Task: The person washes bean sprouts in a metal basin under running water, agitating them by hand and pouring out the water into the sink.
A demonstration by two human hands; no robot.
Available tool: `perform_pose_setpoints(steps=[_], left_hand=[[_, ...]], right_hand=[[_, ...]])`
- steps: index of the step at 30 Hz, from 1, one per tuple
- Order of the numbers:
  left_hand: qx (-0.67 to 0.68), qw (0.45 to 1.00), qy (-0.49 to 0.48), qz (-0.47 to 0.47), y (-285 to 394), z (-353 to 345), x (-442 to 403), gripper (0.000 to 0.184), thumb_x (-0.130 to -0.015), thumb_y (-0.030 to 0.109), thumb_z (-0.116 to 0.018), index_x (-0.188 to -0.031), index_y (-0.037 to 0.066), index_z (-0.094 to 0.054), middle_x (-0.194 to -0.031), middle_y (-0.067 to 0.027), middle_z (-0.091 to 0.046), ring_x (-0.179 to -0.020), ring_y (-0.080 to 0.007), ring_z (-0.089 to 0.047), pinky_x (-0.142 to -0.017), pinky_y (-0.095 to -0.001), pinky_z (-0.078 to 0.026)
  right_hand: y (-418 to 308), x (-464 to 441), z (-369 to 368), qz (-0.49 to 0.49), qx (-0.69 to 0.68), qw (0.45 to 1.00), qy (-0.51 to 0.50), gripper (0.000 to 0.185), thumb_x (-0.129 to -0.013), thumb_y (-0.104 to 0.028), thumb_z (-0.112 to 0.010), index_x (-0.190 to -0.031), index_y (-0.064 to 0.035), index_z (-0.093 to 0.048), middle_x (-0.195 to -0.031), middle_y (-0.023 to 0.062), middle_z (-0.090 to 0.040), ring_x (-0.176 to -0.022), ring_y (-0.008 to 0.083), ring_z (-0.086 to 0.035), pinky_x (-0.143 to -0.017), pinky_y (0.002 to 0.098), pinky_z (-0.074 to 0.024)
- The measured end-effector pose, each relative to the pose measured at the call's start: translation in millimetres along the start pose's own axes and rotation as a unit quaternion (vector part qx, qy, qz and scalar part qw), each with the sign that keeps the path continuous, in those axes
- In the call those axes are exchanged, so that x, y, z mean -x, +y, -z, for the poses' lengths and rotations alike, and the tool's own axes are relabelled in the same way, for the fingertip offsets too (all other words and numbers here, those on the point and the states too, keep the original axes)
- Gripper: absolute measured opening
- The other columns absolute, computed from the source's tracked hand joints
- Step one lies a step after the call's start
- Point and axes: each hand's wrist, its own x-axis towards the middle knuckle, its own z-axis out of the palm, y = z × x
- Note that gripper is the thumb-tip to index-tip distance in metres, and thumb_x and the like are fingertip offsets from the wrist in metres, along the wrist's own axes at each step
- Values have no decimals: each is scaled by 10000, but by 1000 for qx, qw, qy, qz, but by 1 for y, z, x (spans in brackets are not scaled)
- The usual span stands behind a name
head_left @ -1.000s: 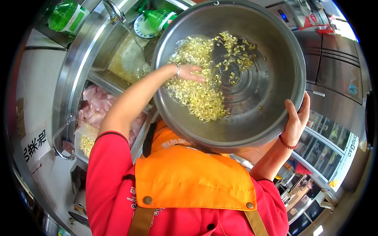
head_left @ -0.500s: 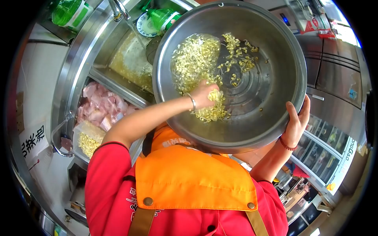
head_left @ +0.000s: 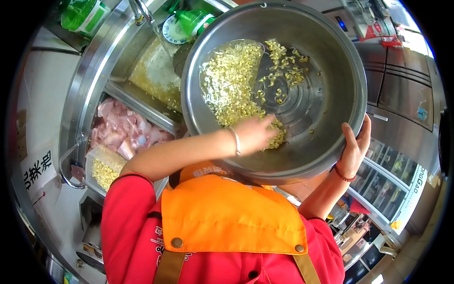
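A large metal basin (head_left: 338, 90) is tilted in front of me. Yellow soybean sprouts (head_left: 231, 80) lie in water on its left side, with more scattered over the bottom. My left hand (head_left: 255, 132), a bangle at its wrist, reaches over the near rim and touches a clump of sprouts; motion smears its fingers, so I cannot make out their grip. On the right, my right hand (head_left: 354, 146) grips the outer rim of the basin, thumb on the top edge.
To the left is a metal sink (head_left: 118, 90) with a running faucet (head_left: 144, 14). Raw meat pieces (head_left: 123, 128) and a plastic tub of sprouts (head_left: 104, 175) sit in its nearer compartment. A green bottle (head_left: 191, 23) and a plate (head_left: 172, 31) are behind. A glass-front cabinet (head_left: 383, 180) stands right.
My left hand has moved right and slightly toward me across the basin, pushing sprouts along. The basin has shifted slightly left; my right hand keeps its hold on the rim.
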Motion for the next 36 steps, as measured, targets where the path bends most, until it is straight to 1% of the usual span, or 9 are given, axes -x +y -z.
perform_pose_setpoints(steps=[2, 4, 8, 9, 12, 21, 28, 34, 36], left_hand=[[-26, 996, 58, 70, -37, 14, -1, 330, -858, 147, -649, -1168, 38, -630, -1195, -185, -612, -1017, -291, -638, -893, -377, -547], [17, 962, 266, 61, -84, 27, 16, 272, -868, 92, -645, -1134, 40, -660, -1140, -142, -644, -1020, -289, -632, -921, -380, -517], [-83, 786, 566, 234, -190, 52, 49, 264, -953, 121, -548, -1192, 49, -634, -1175, -143, -618, -1128, -288, -576, -980, -369, -448], [83, 750, 570, 325, -209, 52, 59, 284, -1003, 188, -508, -1224, 55, -628, -1221, -126, -614, -1138, -249, -578, -996, -358, -452], [463, 607, 583, 277, -242, 42, 68, 424, -1039, 287, -456, -1236, -64, -590, -1272, -165, -606, -1164, -238, -586, -1036, -343, -452], [450, 598, 611, 257, -239, 21, 65, 396, -1041, 262, -465, -1163, -76, -634, -1158, -163, -669, -1080, -214, -627, -974, -305, -470], [278, 692, 601, 289, -241, 7, 74, 278, -1003, 208, -545, -1163, 21, -674, -1101, -109, -711, -1008, -159, -660, -894, -272, -493], [277, 711, 572, 301, -239, -10, 91, 240, -953, 151, -596, -1165, 84, -685, -1116, -100, -683, -1012, -232, -648, -910, -319, -487], [126, 756, 568, 298, -227, -10, 95, 244, -903, 104, -619, -1136, 91, -690, -1108, -92, -655, -1026, -261, -618, -928, -349, -476]], right_hand=[[1, 0, 1, 0, -7, 1000, 1, 414, -837, 41, -596, -1243, 16, -518, -1090, 75, -602, -981, 148, -556, -907, 277, -435], [3, -2, 2, 3, -14, 1000, 2, 416, -837, 43, -595, -1245, 16, -517, -1090, 76, -603, -981, 148, -556, -907, 276, -435], [-2, 0, -2, 7, -11, 1000, 3, 425, -837, 44, -597, -1254, 17, -517, -1084, 73, -608, -978, 147, -560, -903, 274, -437], [-3, 1, -2, 9, -8, 1000, 0, 428, -837, 43, -598, -1256, 18, -517, -1084, 73, -609, -978, 147, -561, -902, 274, -438], [-8, 5, -4, 17, -1, 1000, -5, 434, -835, 38, -604, -1261, 23, -518, -1088, 73, -612, -980, 146, -563, -900, 274, -440], [-24, 13, -15, 44, 19, 999, -9, 420, -843, 40, -594, -1256, 35, -519, -1082, 78, -614, -966, 145, -567, -893, 269, -442], [-30, 15, -18, 54, 28, 998, -13, 405, -832, 52, -596, -1231, 40, -532, -1078, 70, -605, -957, 145, -553, -895, 271, -435], [-31, 17, -18, 51, 29, 998, -19, 415, -836, 55, -590, -1245, 37, -526, -1102, 73, -596, -995, 150, -542, -923, 276, -422], [-32, 17, -18, 51, 27, 998, -25, 420, -838, 57, -588, -1252, 36, -522, -1106, 74, -595, -1001, 151, -543, -927, 277, -422]])
